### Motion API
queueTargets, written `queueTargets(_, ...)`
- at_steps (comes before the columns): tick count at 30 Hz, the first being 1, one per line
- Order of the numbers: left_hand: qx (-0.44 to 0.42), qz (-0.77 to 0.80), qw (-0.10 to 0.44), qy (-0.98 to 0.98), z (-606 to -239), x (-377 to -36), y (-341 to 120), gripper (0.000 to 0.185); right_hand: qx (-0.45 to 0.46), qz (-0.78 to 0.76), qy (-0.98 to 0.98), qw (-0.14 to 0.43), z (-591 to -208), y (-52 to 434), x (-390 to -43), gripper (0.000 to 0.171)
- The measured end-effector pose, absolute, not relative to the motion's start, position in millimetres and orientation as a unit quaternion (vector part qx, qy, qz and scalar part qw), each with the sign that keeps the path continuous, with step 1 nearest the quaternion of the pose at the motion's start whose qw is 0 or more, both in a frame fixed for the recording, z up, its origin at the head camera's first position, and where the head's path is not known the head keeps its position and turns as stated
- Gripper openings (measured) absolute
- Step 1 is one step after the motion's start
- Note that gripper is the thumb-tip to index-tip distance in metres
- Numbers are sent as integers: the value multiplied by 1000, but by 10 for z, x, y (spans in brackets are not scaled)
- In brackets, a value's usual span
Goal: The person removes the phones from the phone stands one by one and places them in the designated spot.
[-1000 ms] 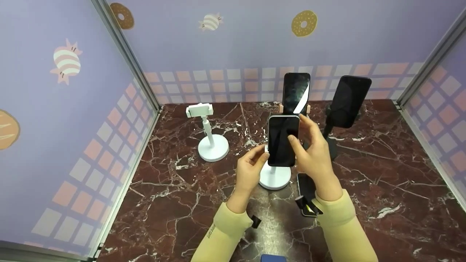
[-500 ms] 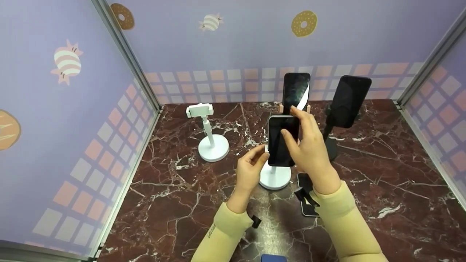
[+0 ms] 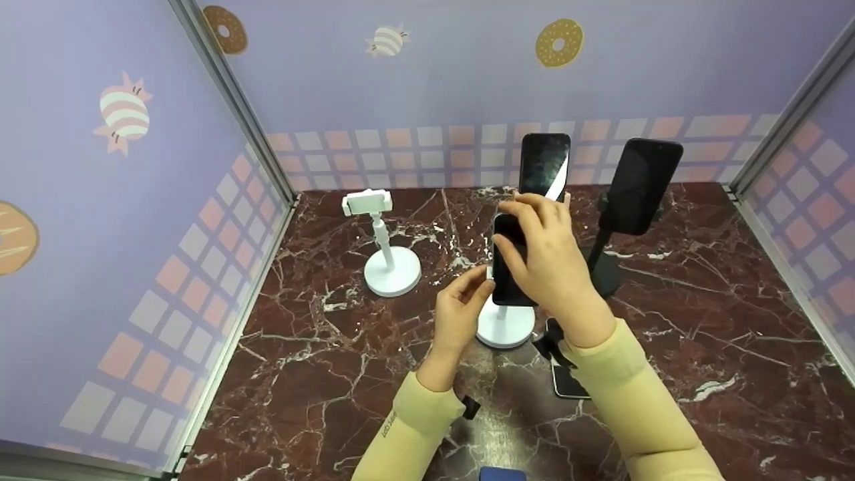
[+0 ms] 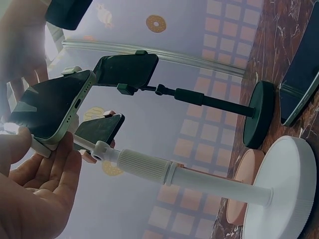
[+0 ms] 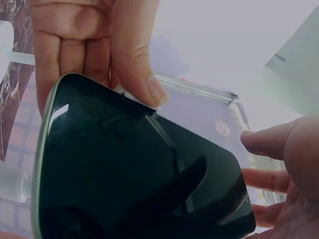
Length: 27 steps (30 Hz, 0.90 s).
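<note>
The left hand (image 3: 459, 315) pinches the phone clamp (image 4: 42, 148) along the smartphone's (image 3: 511, 284) left edge, atop the white stand (image 4: 214, 186). The right hand's (image 3: 551, 260) fingers are spread, thumb clear of the glass; fingertip contact is unclear. A steady left pinch should keep the clamp from twisting. Just beyond the right fingers, a second smartphone (image 3: 544, 164) limits reach; rightward rises a black phone stand (image 3: 604, 274).
</note>
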<state>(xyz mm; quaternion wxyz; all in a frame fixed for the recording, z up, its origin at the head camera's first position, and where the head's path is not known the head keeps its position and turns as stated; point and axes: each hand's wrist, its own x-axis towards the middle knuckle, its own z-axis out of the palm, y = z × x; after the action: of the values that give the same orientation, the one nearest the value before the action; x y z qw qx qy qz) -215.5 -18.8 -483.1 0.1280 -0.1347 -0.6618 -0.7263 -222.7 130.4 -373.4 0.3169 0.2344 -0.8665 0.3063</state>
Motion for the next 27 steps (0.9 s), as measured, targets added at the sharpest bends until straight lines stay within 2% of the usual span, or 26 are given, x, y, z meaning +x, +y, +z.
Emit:
queueTargets(10, -130, -722, 131, -667, -4824, -2145, -190, 30, 207, 270, -893, 293, -3707, 1218, -2241, 40)
queueTargets(27, -122, -721, 131, -669, -4828, -2150, -176, 28, 144, 204, -913, 324, -3834, 1055, -2291, 53)
